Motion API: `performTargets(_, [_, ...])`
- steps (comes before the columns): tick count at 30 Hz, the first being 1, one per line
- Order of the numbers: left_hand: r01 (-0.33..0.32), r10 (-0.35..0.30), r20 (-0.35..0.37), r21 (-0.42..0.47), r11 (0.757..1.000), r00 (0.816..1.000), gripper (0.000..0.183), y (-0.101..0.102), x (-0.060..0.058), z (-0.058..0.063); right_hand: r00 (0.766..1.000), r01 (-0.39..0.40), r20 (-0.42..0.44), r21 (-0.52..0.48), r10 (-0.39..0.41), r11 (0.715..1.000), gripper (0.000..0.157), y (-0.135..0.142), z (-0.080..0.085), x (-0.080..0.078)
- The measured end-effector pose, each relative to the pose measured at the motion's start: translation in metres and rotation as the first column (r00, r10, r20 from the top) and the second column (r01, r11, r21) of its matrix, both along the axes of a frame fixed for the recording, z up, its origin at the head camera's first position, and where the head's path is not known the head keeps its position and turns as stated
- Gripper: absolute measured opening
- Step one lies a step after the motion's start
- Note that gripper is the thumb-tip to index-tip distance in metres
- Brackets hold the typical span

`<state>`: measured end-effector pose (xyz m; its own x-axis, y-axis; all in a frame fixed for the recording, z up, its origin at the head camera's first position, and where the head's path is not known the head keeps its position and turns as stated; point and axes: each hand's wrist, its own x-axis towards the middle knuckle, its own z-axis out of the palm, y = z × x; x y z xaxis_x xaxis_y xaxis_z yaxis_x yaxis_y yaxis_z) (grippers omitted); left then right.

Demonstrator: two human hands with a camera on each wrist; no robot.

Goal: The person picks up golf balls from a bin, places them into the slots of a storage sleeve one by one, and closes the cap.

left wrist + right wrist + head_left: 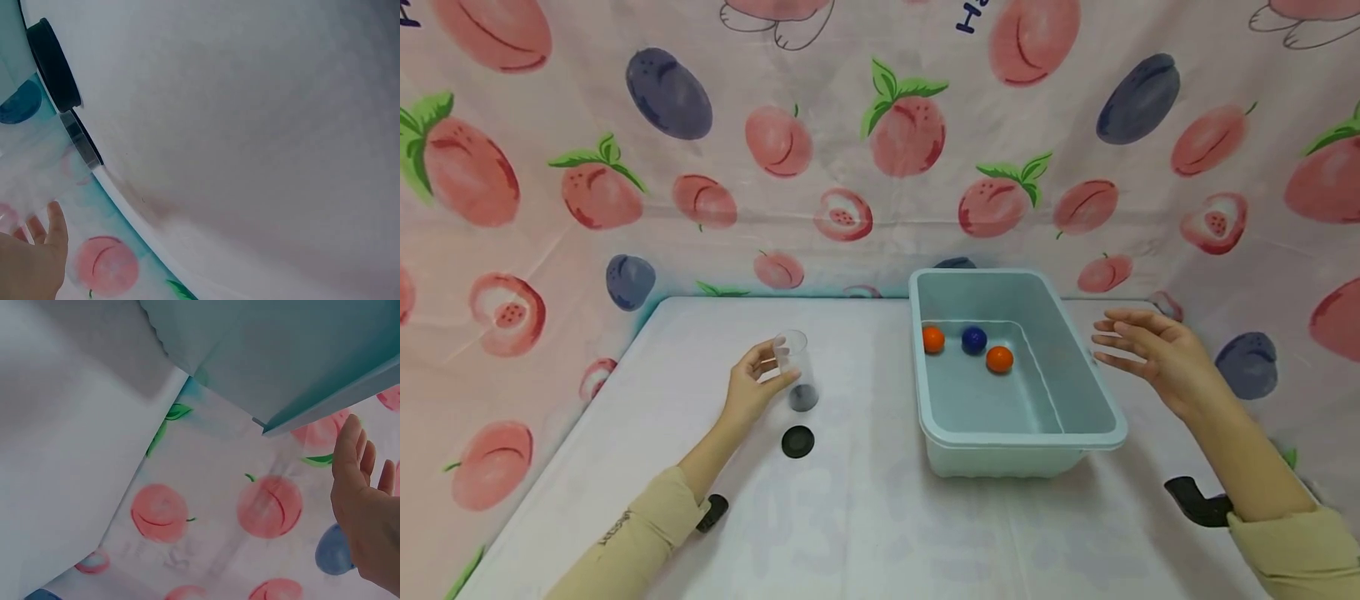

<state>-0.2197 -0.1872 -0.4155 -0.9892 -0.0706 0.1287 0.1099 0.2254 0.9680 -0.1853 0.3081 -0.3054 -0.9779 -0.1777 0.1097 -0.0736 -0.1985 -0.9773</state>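
Note:
My left hand [752, 382] holds a clear plastic cylinder [794, 357] with a dark base, thumb in front and fingers at its left side. The cylinder stands upright at the left of the table. In the left wrist view, the fingers are beside the see-through wall of the cylinder [37, 165]. Just in front of it lies a round black lid [797, 442], flat. My right hand [1165, 354] hovers beside the right rim of a pale blue-green bin [1018, 439], fingers spread and holding nothing. Inside the bin are two orange balls [999, 359] and one dark blue ball [973, 340].
A white cloth covers the table [865, 525]. Behind it hangs a fruit-print curtain [842, 142], which also runs along both sides. Black straps [1198, 502] show at both wrists. The bin takes up the table's right-centre part.

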Motion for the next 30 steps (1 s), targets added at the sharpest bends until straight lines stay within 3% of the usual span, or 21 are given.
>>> performTargets(8, [0.014,-0.014,0.007,-0.023,1.000,1.000,0.053,0.000,0.000,0.000,1.000,-0.024,0.019,0.131,0.022,0.991,0.023,-0.005,0.012,-0.007])
performTargets(16, [0.046,-0.045,0.009,-0.055,0.997,0.999,0.056,-0.002,-0.002,0.000,0.998,-0.038,0.053,0.341,0.021,0.939,0.016,-0.024,0.033,-0.018])
performTargets(19, [0.063,-0.062,0.009,-0.057,0.996,0.998,0.058,-0.002,-0.002,0.001,0.998,-0.045,0.066,0.449,0.017,0.893,0.013,-0.035,0.041,-0.024])
performTargets(21, [0.073,-0.072,0.015,-0.065,0.995,0.997,0.059,-0.002,-0.003,0.002,0.997,-0.048,0.074,0.539,0.010,0.841,0.011,-0.042,0.046,-0.028])
performTargets(25, [0.062,-0.058,0.035,-0.109,0.992,0.998,0.056,-0.003,-0.003,0.002,0.997,-0.070,0.080,0.661,0.022,0.747,0.032,-0.058,0.055,-0.037])
performTargets(27, [0.057,-0.052,0.041,-0.120,0.991,0.998,0.055,-0.004,-0.003,0.002,0.996,-0.086,0.084,0.690,0.038,0.719,0.042,-0.065,0.058,-0.041])
performTargets(30, [0.060,-0.056,0.043,-0.111,0.992,0.998,0.055,-0.004,-0.005,0.001,0.995,-0.100,0.089,0.709,0.052,0.698,0.044,-0.074,0.063,-0.046])
